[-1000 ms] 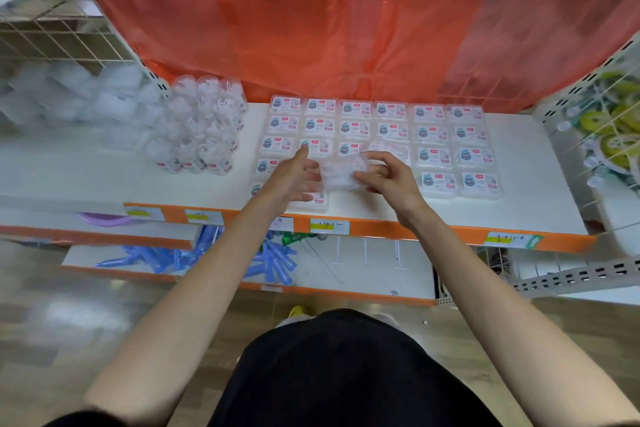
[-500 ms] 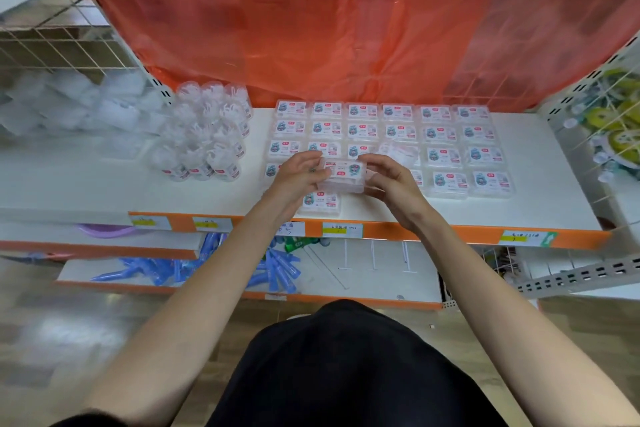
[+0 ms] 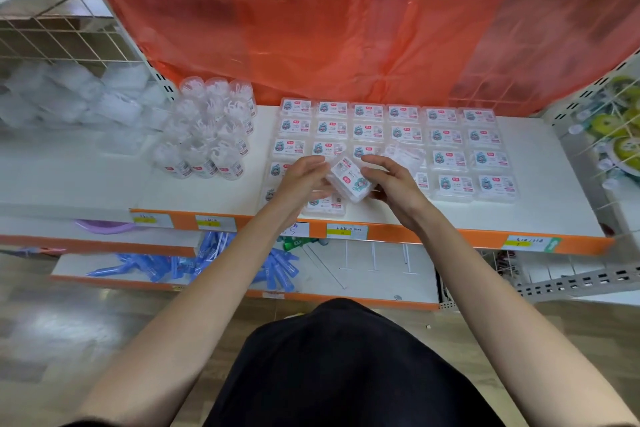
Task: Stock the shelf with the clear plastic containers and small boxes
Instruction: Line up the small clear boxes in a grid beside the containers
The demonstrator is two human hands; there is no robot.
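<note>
Carefully, my left hand (image 3: 304, 180) and right hand (image 3: 394, 184) pinch the tilted small clear plastic box (image 3: 349, 180); I'd level it before seating.

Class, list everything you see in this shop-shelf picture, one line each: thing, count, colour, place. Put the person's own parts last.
labelled boxes: many in rows, clear with white labels, on the shelf
held box: one, clear, tilted above the front rows
round containers: one cluster, clear, left of the labelled boxes
shelf: one, white with an orange front edge, centre
price tags: several, white and yellow, on the orange edge
plastic sheet: one, orange-red, behind the shelf
blue packets: one pile, blue, lower shelf
wire grid: one, pale, upper left
left hand: one, holds the held box's left side
right hand: one, holds its right side
</note>
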